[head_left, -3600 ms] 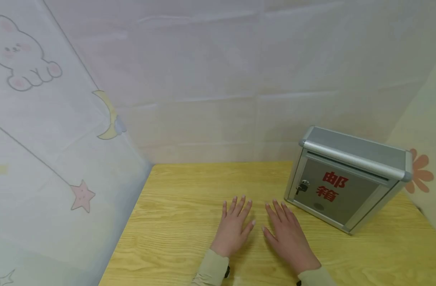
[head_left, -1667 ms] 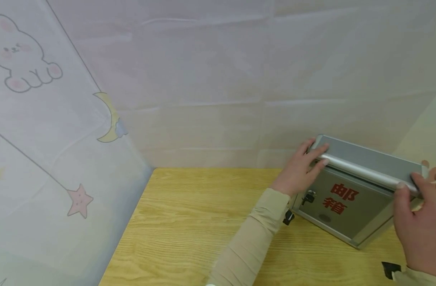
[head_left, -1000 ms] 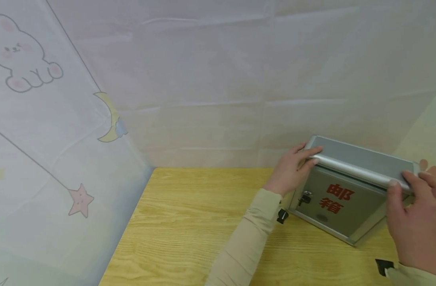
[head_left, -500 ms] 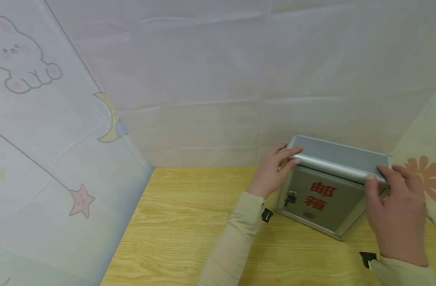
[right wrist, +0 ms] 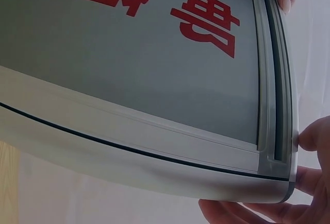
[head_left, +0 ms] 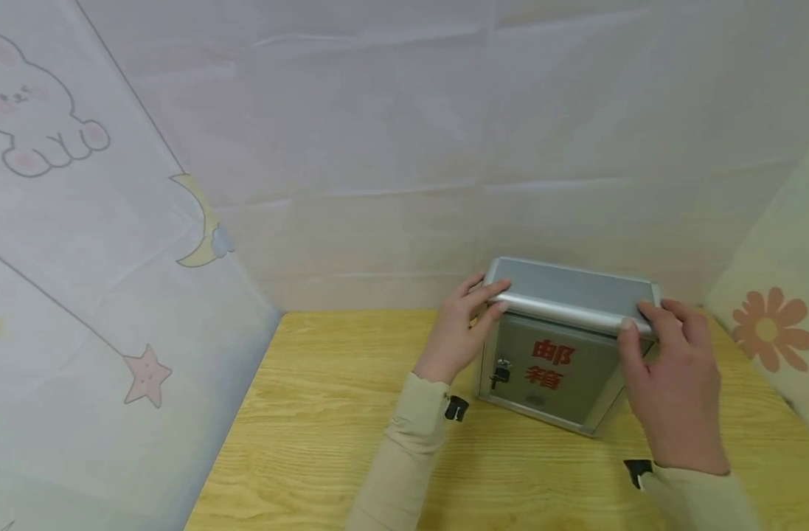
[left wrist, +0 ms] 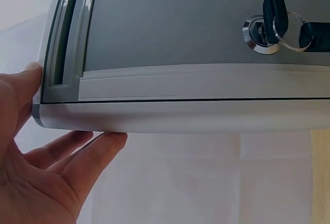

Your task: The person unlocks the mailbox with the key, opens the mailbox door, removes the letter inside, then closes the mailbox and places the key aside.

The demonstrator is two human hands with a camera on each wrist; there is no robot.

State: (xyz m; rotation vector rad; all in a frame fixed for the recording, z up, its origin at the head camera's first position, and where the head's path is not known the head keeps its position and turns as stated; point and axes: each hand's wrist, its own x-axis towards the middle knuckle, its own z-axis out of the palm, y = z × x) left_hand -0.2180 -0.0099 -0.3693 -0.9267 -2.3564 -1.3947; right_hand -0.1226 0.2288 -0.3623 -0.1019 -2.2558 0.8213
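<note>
A grey metal mailbox (head_left: 573,369) with red characters stands upright on the wood-grain table, its front turned slightly to the left. My left hand (head_left: 449,338) grips its upper left corner; in the left wrist view the thumb lies at the top edge and the fingertips (left wrist: 116,140) press the side wall. At the opposite upper corner my right hand (head_left: 676,383) holds on, thumb at the front top edge, with fingers (right wrist: 216,211) along the side. A key (head_left: 501,375) sits in the door lock, and another hangs from its ring. The door is closed.
The yellowish table (head_left: 324,420) extends left and in front of the mailbox. A pale back wall (head_left: 351,133) rises close behind. Cartoon prints cover the left wall, and an orange flower (head_left: 772,330) decorates the right one. Black straps (head_left: 456,408) show at both wrists.
Both hands, first flat over the table, went to the mailbox's top corners. The mailbox has since moved left along the table with them, and now faces more toward the front.
</note>
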